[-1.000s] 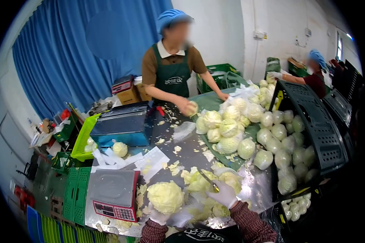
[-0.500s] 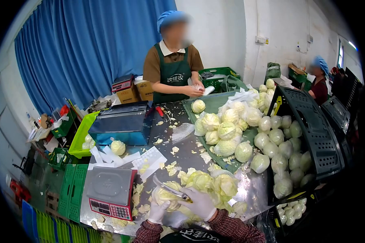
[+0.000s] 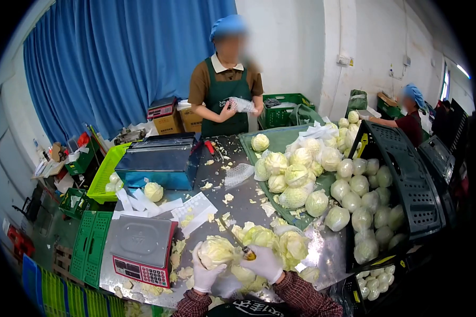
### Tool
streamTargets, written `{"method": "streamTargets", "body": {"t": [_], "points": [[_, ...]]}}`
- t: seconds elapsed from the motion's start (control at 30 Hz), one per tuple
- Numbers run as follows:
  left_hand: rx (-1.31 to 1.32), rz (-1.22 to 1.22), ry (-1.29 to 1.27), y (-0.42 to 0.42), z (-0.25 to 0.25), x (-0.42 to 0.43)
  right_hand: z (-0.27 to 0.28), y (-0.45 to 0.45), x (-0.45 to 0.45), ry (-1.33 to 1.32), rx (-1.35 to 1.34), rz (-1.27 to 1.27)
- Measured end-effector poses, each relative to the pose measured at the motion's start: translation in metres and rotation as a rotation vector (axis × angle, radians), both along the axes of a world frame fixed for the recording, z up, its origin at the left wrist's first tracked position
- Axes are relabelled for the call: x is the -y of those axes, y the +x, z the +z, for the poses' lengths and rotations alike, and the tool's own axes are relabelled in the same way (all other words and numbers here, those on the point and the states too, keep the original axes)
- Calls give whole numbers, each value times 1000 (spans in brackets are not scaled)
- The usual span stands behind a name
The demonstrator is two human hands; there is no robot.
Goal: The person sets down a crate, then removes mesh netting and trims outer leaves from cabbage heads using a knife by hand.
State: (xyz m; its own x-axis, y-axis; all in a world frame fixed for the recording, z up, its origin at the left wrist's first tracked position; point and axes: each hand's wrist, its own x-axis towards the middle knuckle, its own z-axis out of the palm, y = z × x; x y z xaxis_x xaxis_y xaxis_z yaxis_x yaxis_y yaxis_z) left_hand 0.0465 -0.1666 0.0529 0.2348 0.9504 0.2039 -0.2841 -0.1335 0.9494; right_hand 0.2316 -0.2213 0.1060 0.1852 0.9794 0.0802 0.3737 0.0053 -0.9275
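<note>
My left hand (image 3: 205,273), in a white glove, is closed around the side of a pale cabbage (image 3: 215,251) with ruffled leaves. My right hand (image 3: 264,263), gloved too, grips a knife (image 3: 248,254) by its dark and yellow handle. The thin blade points up and away, just right of the held cabbage. Whether it touches the leaves I cannot tell. Several green-white cabbages (image 3: 292,248) lie right beside my right hand, and torn leaf scraps (image 3: 179,247) are scattered on the metal table (image 3: 232,203).
A scale (image 3: 142,243) stands at left, with a blue box (image 3: 156,164) behind. Several netted cabbages (image 3: 296,174) are piled on a green mat (image 3: 248,142). A dark crate (image 3: 407,169) with wrapped cabbages is at right. Across the table a co-worker (image 3: 227,90) handles white netting (image 3: 242,104).
The knife has swung from lying across the cabbage to its right side. My left hand has shifted up around the cabbage. Opposite, the co-worker has raised the netting.
</note>
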Motion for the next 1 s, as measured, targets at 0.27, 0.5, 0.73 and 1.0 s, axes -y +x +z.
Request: {"method": "streamTargets", "body": {"t": [0.27, 0.5, 0.73, 1.0], "points": [[310, 189, -129, -50, -34, -49, 11, 20, 21, -119, -78, 352], [-641, 956, 471, -136, -43, -121, -93, 49, 55, 160, 397, 81], [-1008, 888, 267, -170, -28, -123, -84, 54, 49, -240, -128, 7], [-1297, 879, 241, -151, -17, -117, -109, 64, 48, -48, 307, 93]]}}
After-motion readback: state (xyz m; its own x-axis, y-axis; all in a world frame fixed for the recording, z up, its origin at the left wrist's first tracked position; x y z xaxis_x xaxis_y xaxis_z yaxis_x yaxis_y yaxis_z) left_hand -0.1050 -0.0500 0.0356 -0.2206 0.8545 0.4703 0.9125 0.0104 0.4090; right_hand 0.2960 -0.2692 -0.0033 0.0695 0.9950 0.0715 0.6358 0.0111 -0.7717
